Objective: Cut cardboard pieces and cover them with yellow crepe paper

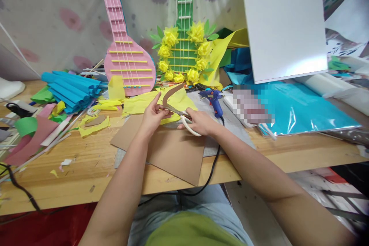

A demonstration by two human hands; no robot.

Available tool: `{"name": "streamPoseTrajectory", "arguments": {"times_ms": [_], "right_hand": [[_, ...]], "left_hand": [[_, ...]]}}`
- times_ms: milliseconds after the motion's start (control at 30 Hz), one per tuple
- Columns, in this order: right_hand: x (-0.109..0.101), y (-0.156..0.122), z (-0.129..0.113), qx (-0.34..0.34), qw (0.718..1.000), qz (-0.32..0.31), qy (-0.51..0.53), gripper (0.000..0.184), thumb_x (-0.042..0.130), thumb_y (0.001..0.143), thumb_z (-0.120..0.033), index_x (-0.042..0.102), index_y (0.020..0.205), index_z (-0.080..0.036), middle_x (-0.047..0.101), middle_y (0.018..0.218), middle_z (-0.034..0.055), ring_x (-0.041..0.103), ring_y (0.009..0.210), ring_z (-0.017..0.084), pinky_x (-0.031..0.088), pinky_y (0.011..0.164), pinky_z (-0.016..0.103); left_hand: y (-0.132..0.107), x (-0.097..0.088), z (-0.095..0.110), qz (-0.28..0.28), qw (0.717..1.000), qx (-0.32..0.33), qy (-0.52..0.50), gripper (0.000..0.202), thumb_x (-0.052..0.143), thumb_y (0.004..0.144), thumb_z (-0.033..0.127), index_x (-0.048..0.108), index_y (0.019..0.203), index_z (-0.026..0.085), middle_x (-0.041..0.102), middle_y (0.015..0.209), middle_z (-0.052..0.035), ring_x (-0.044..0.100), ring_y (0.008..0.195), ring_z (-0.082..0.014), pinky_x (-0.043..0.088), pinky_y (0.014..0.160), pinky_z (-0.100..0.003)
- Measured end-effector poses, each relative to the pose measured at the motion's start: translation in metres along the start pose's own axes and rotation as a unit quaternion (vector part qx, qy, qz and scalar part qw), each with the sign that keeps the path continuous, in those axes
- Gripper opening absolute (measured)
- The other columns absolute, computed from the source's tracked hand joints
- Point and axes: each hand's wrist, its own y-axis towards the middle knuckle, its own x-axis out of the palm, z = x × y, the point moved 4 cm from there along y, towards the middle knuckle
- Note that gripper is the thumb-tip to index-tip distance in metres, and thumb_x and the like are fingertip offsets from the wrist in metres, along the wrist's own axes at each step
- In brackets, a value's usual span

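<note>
My left hand (152, 116) pinches a curved brown cardboard piece (169, 96) and holds it up above the table. My right hand (198, 122) grips white-handled scissors (184, 117), whose blades meet the lower end of that piece. Under both hands lies a large brown cardboard sheet (170, 153), and a yellow paper sheet (138, 104) lies behind them.
A pink paper guitar (127, 57) and a green one with yellow flowers (183, 52) lean at the back. A blue glue gun (213, 100) lies right of my hands, its black cord (211, 169) running off the wooden table's (86, 177) edge. Folded blue paper (72, 88), scraps, a white board (285, 27) and turquoise sheets (300, 107) surround.
</note>
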Motion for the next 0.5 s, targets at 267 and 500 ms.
{"name": "streamPoseTrajectory", "arguments": {"times_ms": [267,500], "right_hand": [[0.003,0.002,0.005,-0.007,0.998,-0.007,0.059,0.043,0.050,0.073,-0.061,0.046,0.086,-0.019,0.060,0.081,0.0065,0.053,0.069,0.018,0.031,0.056,0.024],[-0.001,0.001,0.010,-0.041,0.989,-0.074,0.118,0.036,0.050,0.075,-0.053,0.045,0.085,-0.019,0.057,0.082,0.0027,0.050,0.070,0.014,0.034,0.059,0.022]], "left_hand": [[0.001,-0.002,-0.003,-0.005,0.999,-0.024,-0.042,0.078,0.066,0.061,0.009,0.039,0.133,0.021,0.061,0.067,0.0040,0.067,0.066,-0.0163,0.055,0.076,-0.035],[0.003,-0.011,0.000,-0.001,0.999,-0.009,-0.043,0.079,0.068,0.061,0.012,0.038,0.133,0.019,0.063,0.070,0.0022,0.067,0.067,-0.0166,0.054,0.075,-0.035]]}}
